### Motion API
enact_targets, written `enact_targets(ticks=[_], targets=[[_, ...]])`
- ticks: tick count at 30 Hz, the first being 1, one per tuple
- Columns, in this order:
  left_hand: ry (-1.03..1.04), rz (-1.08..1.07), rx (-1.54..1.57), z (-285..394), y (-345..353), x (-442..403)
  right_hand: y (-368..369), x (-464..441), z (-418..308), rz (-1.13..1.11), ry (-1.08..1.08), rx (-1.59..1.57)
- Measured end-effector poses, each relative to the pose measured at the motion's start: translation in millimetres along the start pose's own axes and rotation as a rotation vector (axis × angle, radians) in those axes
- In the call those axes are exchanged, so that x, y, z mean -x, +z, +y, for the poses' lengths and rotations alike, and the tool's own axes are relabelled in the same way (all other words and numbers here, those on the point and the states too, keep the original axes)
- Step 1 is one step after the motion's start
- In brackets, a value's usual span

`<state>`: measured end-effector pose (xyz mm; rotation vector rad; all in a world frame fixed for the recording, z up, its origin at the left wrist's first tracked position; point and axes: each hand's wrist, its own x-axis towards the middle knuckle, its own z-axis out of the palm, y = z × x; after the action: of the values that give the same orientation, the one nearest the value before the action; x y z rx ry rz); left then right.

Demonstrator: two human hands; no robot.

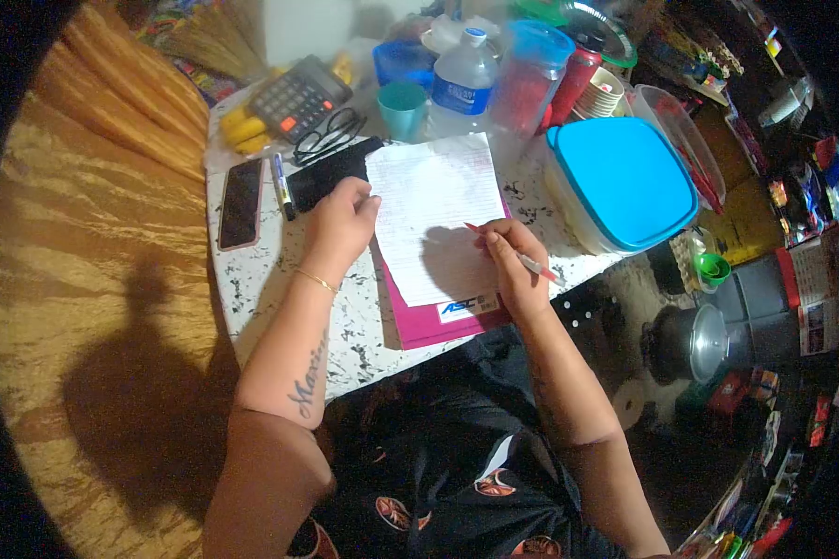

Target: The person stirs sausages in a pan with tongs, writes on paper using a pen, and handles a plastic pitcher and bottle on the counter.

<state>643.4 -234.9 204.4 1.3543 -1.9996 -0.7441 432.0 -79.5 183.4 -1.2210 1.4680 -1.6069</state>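
Observation:
My right hand (522, 265) is closed around a red and white pen (540, 270), its red tip over a sheet of lined paper (438, 186). Handwriting too faint to read covers part of the sheet. Beneath the paper lies a magenta folder (418, 326) with a white label. My left hand (343, 222) rests at the paper's left edge with curled fingers; whatever they may hold is hidden. Just beyond that hand is a flat black case (319, 179). A marker (282, 184) and a phone (241, 205) lie farther left.
Folded eyeglasses (330, 135) and a calculator (300, 101) sit at the back left, near yellow bananas (243, 129). Behind the paper stand a teal cup (402, 110), a water bottle (463, 79) and a clear pitcher (529, 79). A blue-lidded container (622, 184) occupies the table's right side.

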Motion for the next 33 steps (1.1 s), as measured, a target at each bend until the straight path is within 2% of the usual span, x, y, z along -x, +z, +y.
enact_targets(ticks=[3, 9, 20, 26, 33], targets=[[0.026, 0.002, 0.007, -2.0, 1.2, 0.3, 1.9, 1.3, -3.9, -0.001, 0.021, -0.04], [0.069, 0.027, -0.006, -10.3, 5.6, -1.9, -4.8, -0.8, 8.8, -0.048, -0.06, 0.08], [0.071, 0.035, -0.024, -8.6, 4.0, -0.6, -3.6, -0.2, 8.9, -0.038, -0.019, 0.028], [0.109, 0.034, -0.051, -19.7, 9.1, -4.6, -1.9, 0.8, -1.3, 0.022, 0.037, -0.128], [0.045, -0.002, -0.05, -3.6, 0.6, 0.6, -6.8, -0.7, -0.3, 0.098, 0.115, -0.244]])
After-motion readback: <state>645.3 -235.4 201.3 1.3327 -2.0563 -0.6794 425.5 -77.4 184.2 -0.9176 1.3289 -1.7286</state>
